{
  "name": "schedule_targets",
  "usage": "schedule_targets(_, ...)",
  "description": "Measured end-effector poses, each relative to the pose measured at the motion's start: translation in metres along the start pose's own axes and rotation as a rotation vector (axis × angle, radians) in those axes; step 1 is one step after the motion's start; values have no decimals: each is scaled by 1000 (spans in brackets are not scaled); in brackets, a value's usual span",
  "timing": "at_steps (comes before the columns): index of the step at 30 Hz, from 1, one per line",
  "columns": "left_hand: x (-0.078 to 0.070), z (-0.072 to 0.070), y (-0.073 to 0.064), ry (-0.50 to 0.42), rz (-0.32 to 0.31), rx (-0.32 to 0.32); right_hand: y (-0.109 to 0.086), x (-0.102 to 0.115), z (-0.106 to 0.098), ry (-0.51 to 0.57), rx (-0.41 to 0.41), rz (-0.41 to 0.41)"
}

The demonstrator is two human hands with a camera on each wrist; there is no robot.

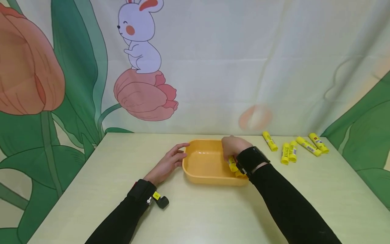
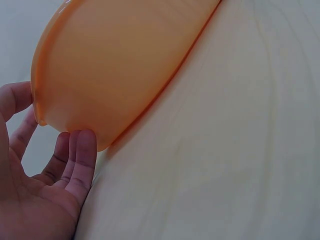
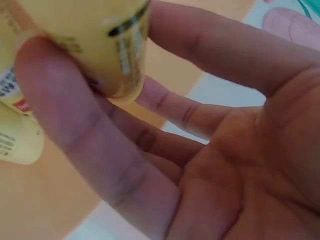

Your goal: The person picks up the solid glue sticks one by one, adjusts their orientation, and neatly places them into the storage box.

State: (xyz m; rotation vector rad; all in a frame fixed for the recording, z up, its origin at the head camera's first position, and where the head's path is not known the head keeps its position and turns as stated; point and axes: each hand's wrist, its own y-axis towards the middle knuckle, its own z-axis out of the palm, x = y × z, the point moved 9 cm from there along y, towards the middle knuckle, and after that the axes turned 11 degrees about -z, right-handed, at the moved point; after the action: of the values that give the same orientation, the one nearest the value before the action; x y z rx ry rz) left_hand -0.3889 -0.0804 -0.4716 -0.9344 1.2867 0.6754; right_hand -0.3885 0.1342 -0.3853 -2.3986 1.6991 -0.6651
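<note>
A yellow-orange plastic tray [image 1: 201,180] sits on the table. My left hand [image 1: 164,166] is at its left end; in the left wrist view, extended fingertips [image 2: 85,142] touch the outer wall and another finger reaches the rim. Over the tray's right side, my right hand [image 1: 234,146] reaches down inside. Seen from the right wrist, its thumb and a finger pinch a yellow glue stick [image 3: 100,40]. More glue sticks [image 3: 20,142] lie beside that one in the tray, and one glue stick [image 1: 233,164] shows below the right hand in the head view.
Several yellow glue sticks lie loose on the table right of the tray, among them a glue stick [image 1: 269,141] nearest it and a glue stick [image 1: 318,143] farthest right. Behind the table [image 1: 195,213] hangs a printed cloth [image 1: 213,84].
</note>
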Motion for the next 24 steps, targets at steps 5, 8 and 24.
schedule_targets(5,1,0,0,3,-2,-6,0,0,5,-30,-13,21)
schedule_targets(8,1,0,0,6,-2,-6,2,-2,8,-51,-7,35)
schedule_targets(24,2,-1,1,10,0,-11,4,-5,16,-11,-33,33)
